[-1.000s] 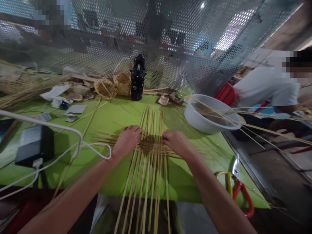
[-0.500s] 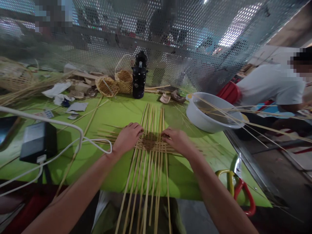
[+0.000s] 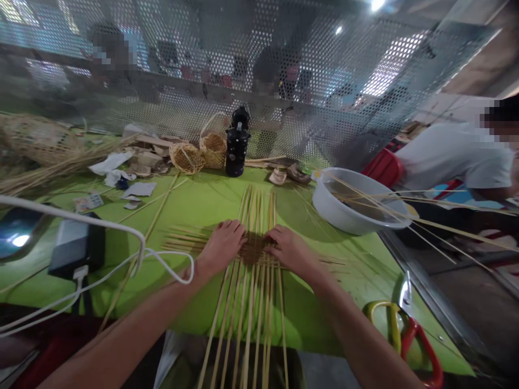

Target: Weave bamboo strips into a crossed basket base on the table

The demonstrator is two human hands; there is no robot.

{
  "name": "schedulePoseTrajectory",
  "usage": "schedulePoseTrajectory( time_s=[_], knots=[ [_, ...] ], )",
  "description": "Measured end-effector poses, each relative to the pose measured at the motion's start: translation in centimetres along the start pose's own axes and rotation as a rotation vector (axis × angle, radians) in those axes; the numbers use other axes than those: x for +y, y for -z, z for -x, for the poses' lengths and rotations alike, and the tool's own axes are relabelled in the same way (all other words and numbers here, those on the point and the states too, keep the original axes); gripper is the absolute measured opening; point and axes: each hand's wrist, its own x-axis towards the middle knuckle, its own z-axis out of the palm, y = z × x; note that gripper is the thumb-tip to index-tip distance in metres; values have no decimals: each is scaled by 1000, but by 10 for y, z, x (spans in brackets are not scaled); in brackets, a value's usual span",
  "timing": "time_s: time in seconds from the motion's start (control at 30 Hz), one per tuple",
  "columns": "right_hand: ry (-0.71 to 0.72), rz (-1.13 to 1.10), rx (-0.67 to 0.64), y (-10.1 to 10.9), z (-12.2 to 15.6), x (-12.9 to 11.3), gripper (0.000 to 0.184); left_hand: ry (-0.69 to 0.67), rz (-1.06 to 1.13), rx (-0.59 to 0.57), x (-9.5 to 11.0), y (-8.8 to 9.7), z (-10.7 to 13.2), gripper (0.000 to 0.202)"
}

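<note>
A partly woven mat of pale bamboo strips point(image 3: 254, 256) lies flat on the green table. Long strips run through it from the far side to over the table's front edge, and shorter ones cross it sideways. My left hand point(image 3: 225, 244) rests at the left of the woven middle, its fingers curled down and closed on the strips. On the other side my right hand point(image 3: 288, 247) has thumb and fingers bent together at the weave's right part. The fingertips partly cover the strips, so exactly which ones they grip is hidden.
Scissors point(image 3: 405, 310) with yellow and red handles lie at right. Behind them stands a white basin point(image 3: 348, 216) with long strips across it. A black bottle point(image 3: 236, 151) and small baskets point(image 3: 187, 158) stand at the back. A white cable point(image 3: 162, 259) loops beside my left forearm.
The whole view has shifted, so things appear lower and slightly to the right. My hands have drawn a little closer together over the weave.
</note>
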Motion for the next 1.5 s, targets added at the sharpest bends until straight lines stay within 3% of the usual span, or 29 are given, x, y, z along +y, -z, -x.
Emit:
schedulePoseTrajectory(
  time_s=[0.43,0.73,1.03,1.27,1.5],
  knots=[
    [-11,-8,11,1,1,0,7,-11,8,-5,1,1,0,8],
    [-12,-37,5,13,-3,-4,5,-53,273,-50,-15,12,-8,10],
    [-33,-21,-12,11,-5,-4,5,-114,99,-62,-9,18,-8,9],
    [-54,60,-39,10,-5,-9,7,-114,148,-97,-15,18,-10,10],
    [-44,160,-43,6,-2,-13,13,-138,73,-107,-7,21,-15,10]
  ],
)
